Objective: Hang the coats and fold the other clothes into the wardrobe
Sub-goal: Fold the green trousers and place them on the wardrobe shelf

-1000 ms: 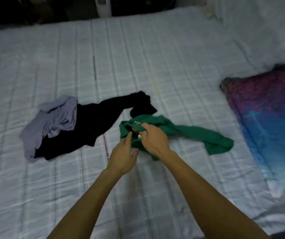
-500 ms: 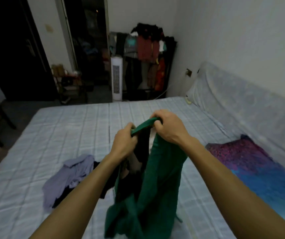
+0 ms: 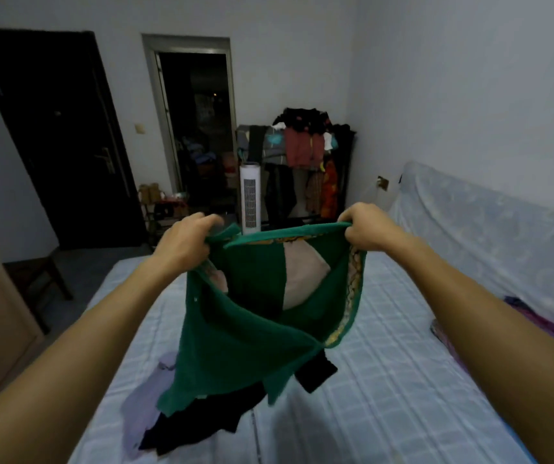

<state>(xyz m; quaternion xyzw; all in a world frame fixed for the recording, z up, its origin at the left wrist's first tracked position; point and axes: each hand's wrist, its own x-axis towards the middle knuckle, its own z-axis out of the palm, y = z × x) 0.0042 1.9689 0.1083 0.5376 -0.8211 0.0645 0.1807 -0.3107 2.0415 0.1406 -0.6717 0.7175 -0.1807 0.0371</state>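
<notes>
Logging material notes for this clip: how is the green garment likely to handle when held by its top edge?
Probably floppy: the green garment sags and folds between the left hand and right hand. Likely light, since two edge grips alone carry it. Its matte cloth seems unlikely to slip.

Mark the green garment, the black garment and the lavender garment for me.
green garment (image 3: 235, 346), head view, lower front panel.
black garment (image 3: 198, 421), head view, middle of its visible part.
lavender garment (image 3: 140, 410), head view, crumpled part left of the black one.
</notes>
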